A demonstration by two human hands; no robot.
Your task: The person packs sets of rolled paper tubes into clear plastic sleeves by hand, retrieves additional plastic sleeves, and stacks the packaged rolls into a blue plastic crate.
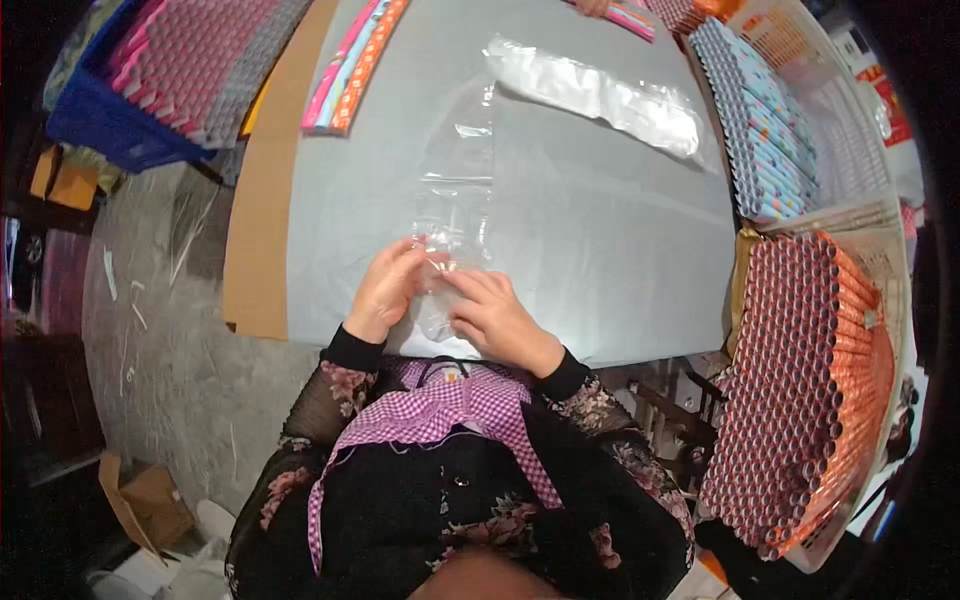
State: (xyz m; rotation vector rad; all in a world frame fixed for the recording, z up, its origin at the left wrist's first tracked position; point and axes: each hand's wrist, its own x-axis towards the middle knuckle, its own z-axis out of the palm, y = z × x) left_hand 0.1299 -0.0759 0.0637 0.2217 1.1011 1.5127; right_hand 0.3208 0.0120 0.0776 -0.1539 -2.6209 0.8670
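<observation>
A clear plastic bag [455,195] lies lengthwise on the grey table, its near end between my hands. My left hand [388,287] pinches the bag's left side near its end. On the right side of that end, my right hand [497,318] has its fingers bent and pressed on the film. Farther up the table, to the left, lies a row of pink, blue and orange patterned rolls [355,65]. A stack of clear bags [600,98] rests at the upper right of the table.
Brown cardboard [262,230] borders the grey table [620,250] on the left. A blue crate [85,125] of pink rolls stands upper left. Crates at right hold blue rolls [760,120] and orange rolls [790,390]. Another person's hand [592,6] touches rolls at the far edge.
</observation>
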